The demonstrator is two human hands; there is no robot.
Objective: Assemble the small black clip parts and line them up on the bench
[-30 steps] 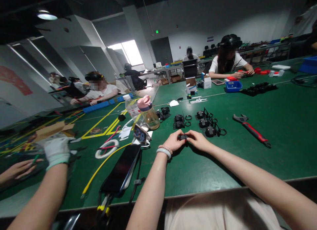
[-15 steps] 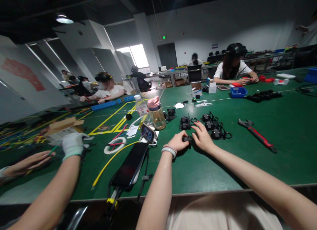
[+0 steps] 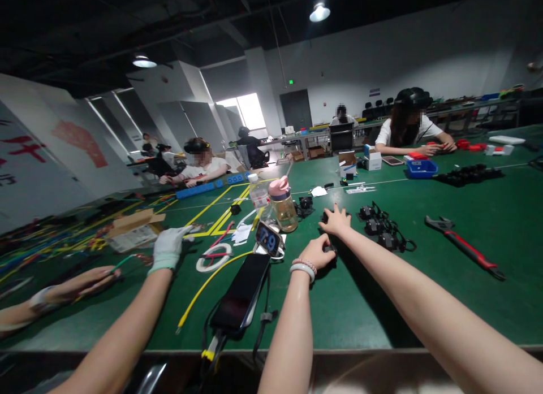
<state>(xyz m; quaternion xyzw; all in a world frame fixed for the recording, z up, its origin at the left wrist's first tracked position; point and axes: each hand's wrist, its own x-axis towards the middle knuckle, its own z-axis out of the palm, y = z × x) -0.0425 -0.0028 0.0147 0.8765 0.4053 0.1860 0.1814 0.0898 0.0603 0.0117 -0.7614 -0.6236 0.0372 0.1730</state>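
Observation:
My left hand, with two bracelets at the wrist, has its fingers closed on a small black part at the table top. Most of that part is hidden, so its exact kind does not show. Just beyond it, my right hand lies with fingers spread over other black parts, which it nearly covers. To the right of that hand is a cluster of black block-shaped parts with rings.
Right of the cluster lies a red-handled adjustable wrench. A pink-lidded bottle, a clear bottle and a phone are to the left. A co-worker's gloved hand works at far left. A blue bin stands farther back.
My right hand has moved forward and left, onto the black parts beyond my left hand. My left hand stays on its black part. The whole view has shifted slightly.

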